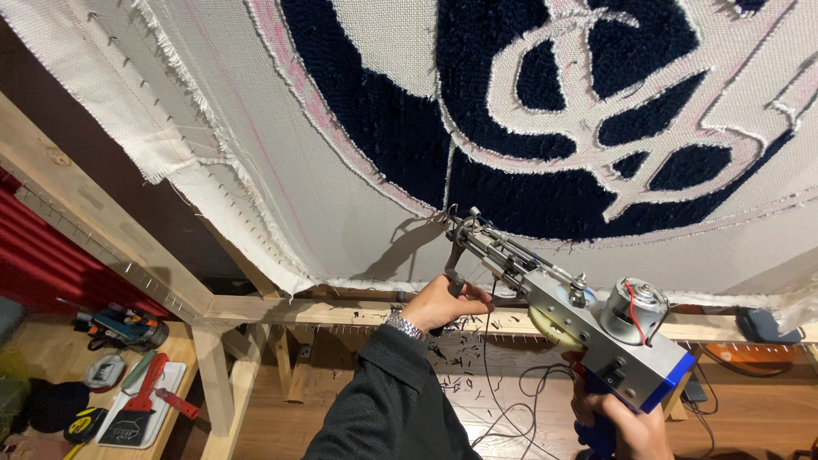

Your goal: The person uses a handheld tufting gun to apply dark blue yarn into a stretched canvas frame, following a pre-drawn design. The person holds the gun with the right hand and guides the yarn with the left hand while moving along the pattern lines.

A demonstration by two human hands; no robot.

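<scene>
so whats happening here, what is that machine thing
A person is working a tufting gun against a pale cloth stretched on a wooden frame. The left hand holds the gun's front handle near the needle end, and the right hand holds the blue rear grip. The needle tip sits at the lower edge of a dark navy tufted patch in a large round design. Part of the design is still bare cloth. Yarn snippets litter the floor below.

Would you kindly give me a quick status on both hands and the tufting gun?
Left hand gripping front handle. Right hand on blue rear grip. Tufting gun tip against cloth at navy pile's lower edge. Nothing in the way.
</scene>
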